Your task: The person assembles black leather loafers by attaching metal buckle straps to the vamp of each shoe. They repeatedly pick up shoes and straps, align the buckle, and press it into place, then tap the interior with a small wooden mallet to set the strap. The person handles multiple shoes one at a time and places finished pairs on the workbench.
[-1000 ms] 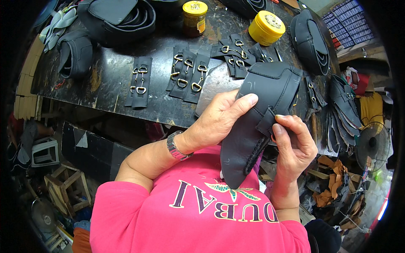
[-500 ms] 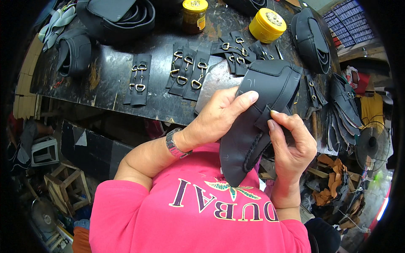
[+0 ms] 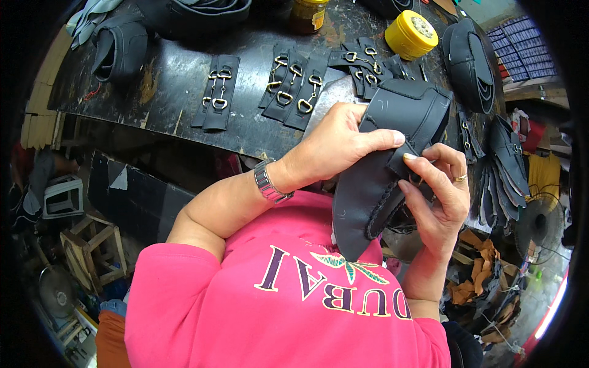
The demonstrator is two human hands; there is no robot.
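A black leather shoe upper (image 3: 362, 190), with chalk-like marks and a gathered, stitched seam, is held up over the table's near edge. My left hand (image 3: 343, 141) grips it from the left, fingers behind the leather and thumb pressed on its front. A short black leather strap (image 3: 402, 158) lies across the upper beside that thumb. On the right side, my right hand (image 3: 438, 190) is closed at the strap, index fingertip on its edge and thumb just below. The far side of the strap is hidden by the fingers.
Black straps with gold horsebit buckles (image 3: 294, 86) lie in groups on the dark worktable (image 3: 165, 116). A yellow-lidded jar (image 3: 308, 15) and a yellow tub (image 3: 411, 35) stand behind. More black uppers (image 3: 469, 64) sit around the edges. A fan (image 3: 540, 230) stands at the right.
My left thumb has slid toward the strap's upper end. The right index finger and thumb have spread somewhat. The view has shifted, so the table appears farther right and higher.
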